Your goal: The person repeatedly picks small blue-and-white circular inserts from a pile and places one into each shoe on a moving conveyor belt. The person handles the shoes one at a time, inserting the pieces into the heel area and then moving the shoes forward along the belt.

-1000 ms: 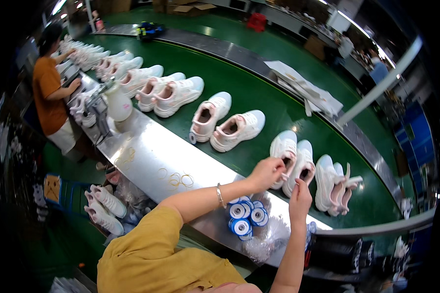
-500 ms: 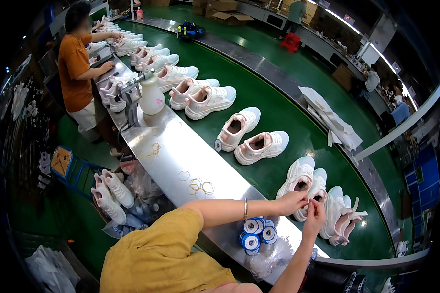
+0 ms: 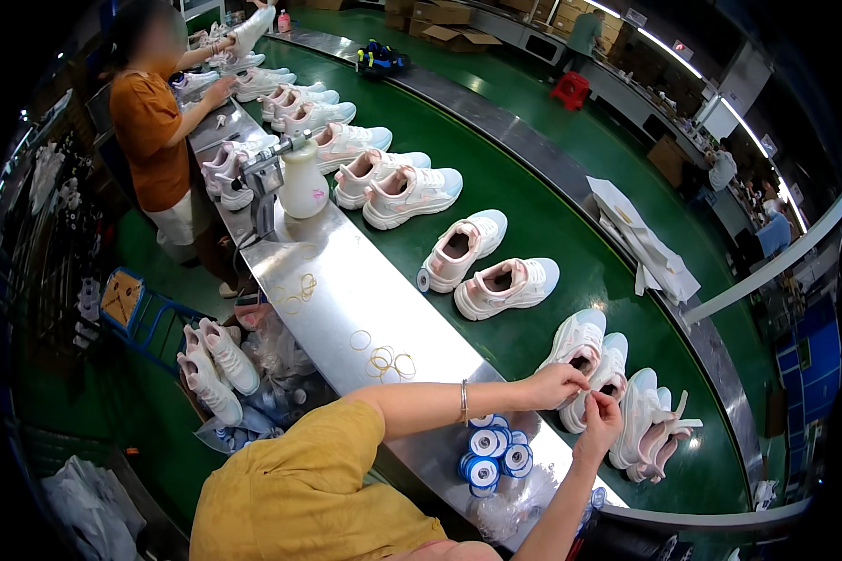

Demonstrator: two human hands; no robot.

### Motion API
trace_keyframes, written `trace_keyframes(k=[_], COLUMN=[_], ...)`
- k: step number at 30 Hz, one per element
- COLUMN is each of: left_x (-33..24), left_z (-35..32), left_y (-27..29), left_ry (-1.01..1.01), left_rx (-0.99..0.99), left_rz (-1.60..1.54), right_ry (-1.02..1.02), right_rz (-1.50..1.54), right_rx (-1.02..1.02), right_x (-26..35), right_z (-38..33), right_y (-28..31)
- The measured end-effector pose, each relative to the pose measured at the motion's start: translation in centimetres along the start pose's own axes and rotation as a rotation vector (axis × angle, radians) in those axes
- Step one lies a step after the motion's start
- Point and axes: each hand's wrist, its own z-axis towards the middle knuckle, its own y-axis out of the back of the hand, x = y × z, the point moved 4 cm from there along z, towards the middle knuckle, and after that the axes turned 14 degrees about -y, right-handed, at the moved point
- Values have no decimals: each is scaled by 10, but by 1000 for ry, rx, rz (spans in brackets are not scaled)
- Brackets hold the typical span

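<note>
A pair of white sneakers (image 3: pixel 591 357) stands on the green conveyor belt (image 3: pixel 543 201), heels toward me. My left hand (image 3: pixel 552 385) is closed on the heel of the left sneaker of the pair. My right hand (image 3: pixel 601 417) pinches at the heel of the right sneaker, fingertips together; whether something small is between them is too small to tell. Both forearms reach over the steel table (image 3: pixel 337 280). Several blue-and-white tape rolls (image 3: pixel 491 453) lie on the table just under my left wrist.
More white sneaker pairs sit along the belt, one to the right (image 3: pixel 650 428) and one up the belt (image 3: pixel 485 266). Loose rubber bands (image 3: pixel 388 360) and a white spray bottle (image 3: pixel 304 182) are on the table. A co-worker in orange (image 3: pixel 150 131) handles shoes. Sneakers lie below the table (image 3: pixel 210 360).
Both hands stay at the same pair. My right hand has drawn in closer to my left and pinched at the heel. The view has shifted, so the belt sits lower in it.
</note>
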Motion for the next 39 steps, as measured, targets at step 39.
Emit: trace_keyframes(k=[39], left_x=[-32], left_z=[-10], left_y=[41], left_ry=[59], left_rx=[58], left_rz=[-216], right_ry=[-292], right_rz=[82], right_rx=[152], right_x=[16], right_z=[-20], right_y=[-43])
